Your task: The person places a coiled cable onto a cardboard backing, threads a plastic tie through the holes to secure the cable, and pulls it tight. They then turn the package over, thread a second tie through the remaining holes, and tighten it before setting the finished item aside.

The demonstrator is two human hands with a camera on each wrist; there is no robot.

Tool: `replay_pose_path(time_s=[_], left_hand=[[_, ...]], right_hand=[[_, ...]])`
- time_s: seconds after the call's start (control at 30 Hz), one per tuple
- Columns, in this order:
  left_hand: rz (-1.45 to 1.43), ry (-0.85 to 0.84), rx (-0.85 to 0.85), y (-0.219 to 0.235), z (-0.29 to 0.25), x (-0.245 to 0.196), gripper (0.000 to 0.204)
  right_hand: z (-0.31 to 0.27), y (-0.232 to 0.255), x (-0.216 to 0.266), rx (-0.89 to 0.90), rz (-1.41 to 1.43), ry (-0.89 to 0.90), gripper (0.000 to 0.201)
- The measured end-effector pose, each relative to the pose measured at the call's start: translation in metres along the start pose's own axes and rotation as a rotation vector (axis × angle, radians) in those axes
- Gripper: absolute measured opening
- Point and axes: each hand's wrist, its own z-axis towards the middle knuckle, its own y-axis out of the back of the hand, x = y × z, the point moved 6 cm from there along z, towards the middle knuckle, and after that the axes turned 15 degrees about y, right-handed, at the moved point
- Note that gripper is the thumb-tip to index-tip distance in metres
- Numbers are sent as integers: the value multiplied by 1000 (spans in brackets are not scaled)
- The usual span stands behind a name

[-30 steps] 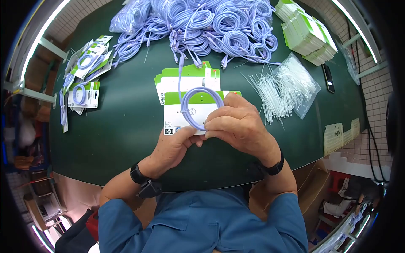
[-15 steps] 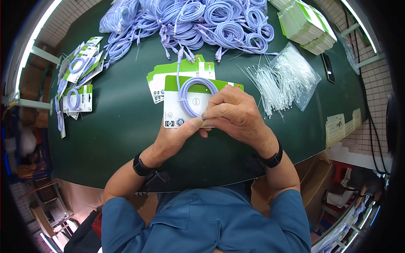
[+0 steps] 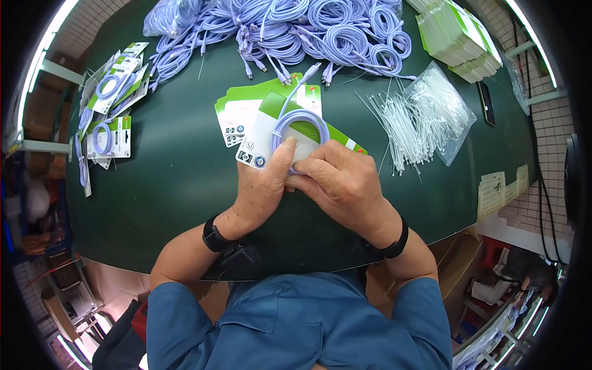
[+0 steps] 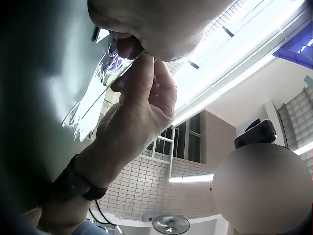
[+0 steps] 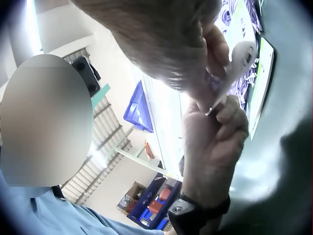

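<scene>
A lilac cable coil (image 3: 301, 114) lies against a green-and-white packaging card (image 3: 254, 137), its plug end (image 3: 310, 73) sticking up past the card. My left hand (image 3: 262, 185) holds the card from below, thumb on the front at the coil's lower left, other fingers hidden behind. At the coil's lower edge my right hand (image 3: 348, 185) pinches the cable against the card. In the right wrist view, a small pale tip (image 5: 209, 112) pokes out below the bent card (image 5: 240, 61) between the two hands. Several similar cards (image 3: 234, 114) lie on the table just beyond.
A heap of coiled lilac cables (image 3: 277, 46) fills the far side. White zip ties (image 3: 398, 132) spill from a clear bag (image 3: 449, 114) to the right. A card stack (image 3: 459, 43) and a phone (image 3: 486, 103) sit farther right. Carded cables (image 3: 111, 137) are piled at left.
The card has turned clockwise, its right end now lower, and the plug end has swung to the right. My left thumb has moved up onto the card's front beside the coil.
</scene>
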Motion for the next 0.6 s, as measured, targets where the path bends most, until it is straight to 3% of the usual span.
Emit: replay_pose_path(time_s=[0.13, 0.27, 0.6], left_hand=[[-60, 114, -9, 5, 4, 8, 32], [-49, 154, 47, 8, 7, 12, 33], [68, 128, -14, 7, 6, 1, 29]], right_hand=[[1, 0, -10, -30, 208, -46, 28], [-1, -4, -11, -28, 242, -83, 29], [-3, -6, -11, 59, 270, -195, 26]])
